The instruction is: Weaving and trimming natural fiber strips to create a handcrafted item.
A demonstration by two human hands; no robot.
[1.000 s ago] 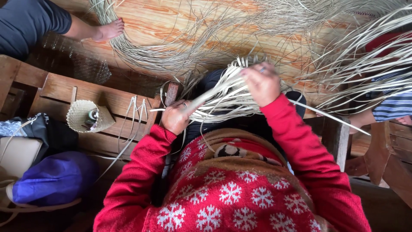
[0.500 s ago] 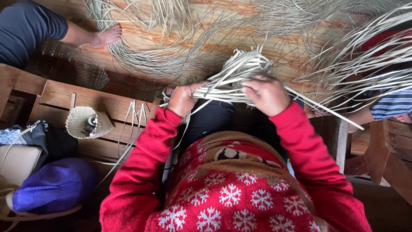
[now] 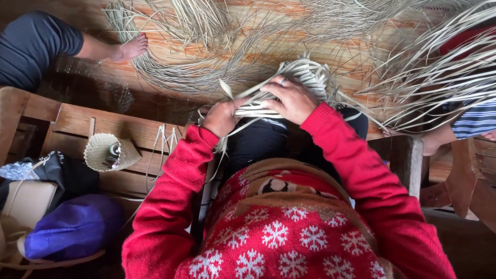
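I look down over my red snowflake sweater at a bundle of pale straw strips point(image 3: 305, 77) held over my lap. My left hand point(image 3: 221, 118) is closed around the near end of the strips. My right hand point(image 3: 289, 98), with a ring on one finger, lies flat on top of the woven part and presses it down. Loose ends of the strips fan out past both hands toward the floor.
Heaps of loose straw point(image 3: 206, 46) cover the wooden floor. Another person's bare foot point(image 3: 129, 49) rests at the upper left, and a striped sleeve point(image 3: 473, 121) shows at right. A wooden bench point(image 3: 77, 124) at left carries a small woven basket point(image 3: 106, 151) and a purple bag point(image 3: 72, 227).
Both hands have drawn closer together and lower over my lap. The straw bundle has moved from a raised spread to lying pressed under my right hand.
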